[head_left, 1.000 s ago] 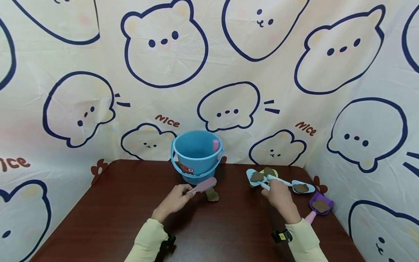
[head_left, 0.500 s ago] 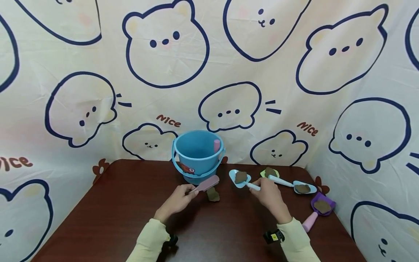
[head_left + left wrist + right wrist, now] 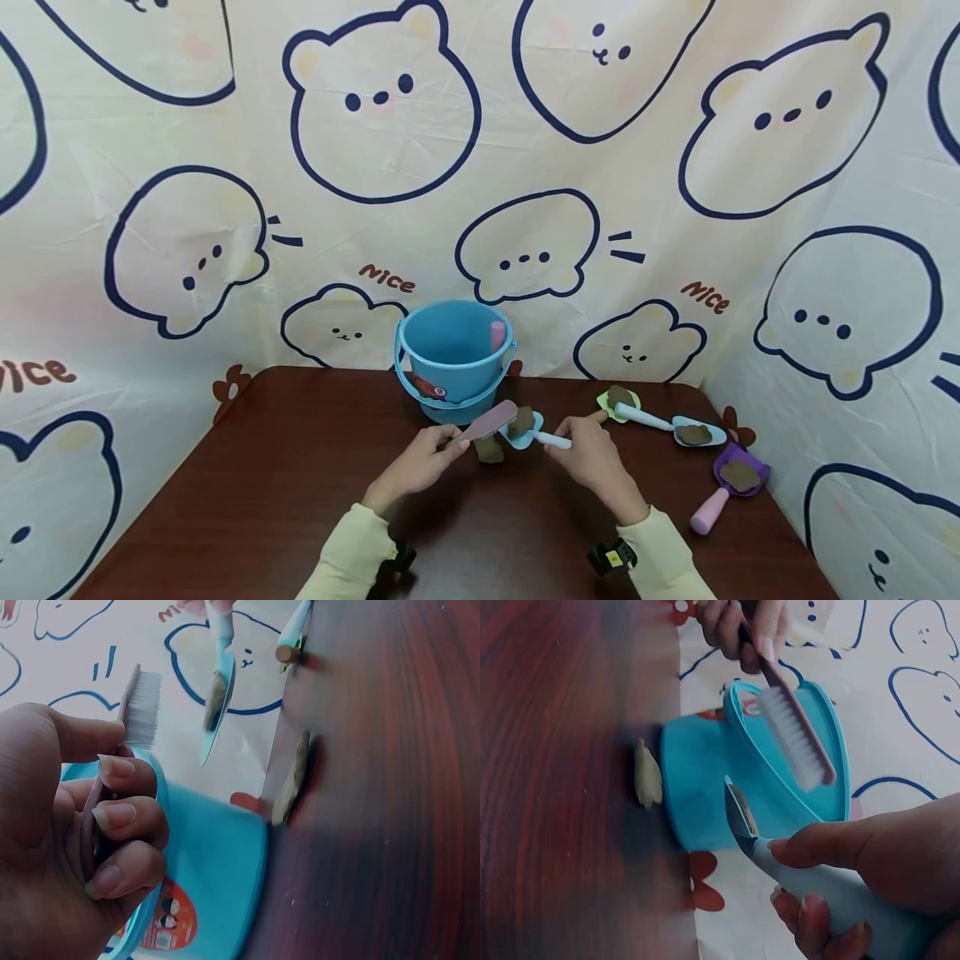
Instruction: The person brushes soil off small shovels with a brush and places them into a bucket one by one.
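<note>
My left hand (image 3: pixel 416 468) grips a mauve brush (image 3: pixel 489 420) by its handle; its white bristles (image 3: pixel 142 712) show in the left wrist view. In my right hand (image 3: pixel 594 463) is a light blue toy shovel (image 3: pixel 817 881), held by the handle with thumb and curled fingers. A brown clay-like lump (image 3: pixel 521 421) lies in the shovel's blade, which is close beside the brush head. A flat brown piece (image 3: pixel 646 776) rests on the table under the two tools. Just behind them stands a blue bucket (image 3: pixel 453 382), a pink handle (image 3: pixel 497 336) showing inside it.
Toward the right of the brown table (image 3: pixel 300 483) lie a green shovel (image 3: pixel 609 408), another blue shovel (image 3: pixel 678 429) and a purple shovel (image 3: pixel 731 471), each with a brown lump. The blue one's handle overlaps the green. A printed cloth (image 3: pixel 525 167) hangs behind.
My right hand has lifted the blue shovel away from the others and carried it left, beside the brush. My left hand has moved slightly right with the brush.
</note>
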`<state>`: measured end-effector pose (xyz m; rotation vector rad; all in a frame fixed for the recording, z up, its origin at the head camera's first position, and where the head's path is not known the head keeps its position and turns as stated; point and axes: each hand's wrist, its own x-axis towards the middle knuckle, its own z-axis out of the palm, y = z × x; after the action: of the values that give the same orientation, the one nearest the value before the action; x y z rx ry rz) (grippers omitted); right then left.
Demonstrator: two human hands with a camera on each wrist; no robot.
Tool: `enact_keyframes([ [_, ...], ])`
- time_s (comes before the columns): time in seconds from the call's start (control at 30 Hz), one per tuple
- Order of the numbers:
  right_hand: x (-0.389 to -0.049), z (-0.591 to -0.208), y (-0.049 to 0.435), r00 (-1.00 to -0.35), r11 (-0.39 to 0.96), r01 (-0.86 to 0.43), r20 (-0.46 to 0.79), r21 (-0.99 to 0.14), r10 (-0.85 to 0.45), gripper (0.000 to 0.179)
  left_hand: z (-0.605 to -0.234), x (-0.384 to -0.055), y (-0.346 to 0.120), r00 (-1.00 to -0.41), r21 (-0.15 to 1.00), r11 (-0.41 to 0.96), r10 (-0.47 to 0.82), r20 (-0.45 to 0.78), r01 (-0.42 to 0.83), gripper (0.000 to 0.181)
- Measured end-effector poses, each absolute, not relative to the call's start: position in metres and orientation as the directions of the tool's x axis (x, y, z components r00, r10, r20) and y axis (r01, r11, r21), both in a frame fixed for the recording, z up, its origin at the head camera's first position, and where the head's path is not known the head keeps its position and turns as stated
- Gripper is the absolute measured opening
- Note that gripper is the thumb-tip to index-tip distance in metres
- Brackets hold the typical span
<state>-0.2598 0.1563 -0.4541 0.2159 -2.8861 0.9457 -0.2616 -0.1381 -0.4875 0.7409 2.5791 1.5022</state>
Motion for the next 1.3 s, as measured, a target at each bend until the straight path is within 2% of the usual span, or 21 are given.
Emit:
enact_keyframes([
  [0.4, -0.253, -0.46, 0.141, -0.973, 0.756, -0.231, 0.144, -0.612, -0.18, 0.018, -0.491, -0.253, -0.115, -0.854, 0.844, 0.368, 0.487, 0.182, 0.39, 0.027],
  [0.7, -0.251, -0.458, 0.137, -0.967, 0.751, -0.255, 0.169, -0.609, -0.192, 0.018, -0.495, -0.247, -0.103, -0.862, 0.856, 0.361, 0.477, 0.171, 0.37, 0.025],
  [1.3, -0.252, -0.451, 0.147, -0.978, 0.735, -0.205, 0.107, -0.646, -0.178, 0.015, -0.501, -0.256, -0.112, -0.874, 0.748, 0.509, 0.445, 0.195, 0.426, 0.017],
])
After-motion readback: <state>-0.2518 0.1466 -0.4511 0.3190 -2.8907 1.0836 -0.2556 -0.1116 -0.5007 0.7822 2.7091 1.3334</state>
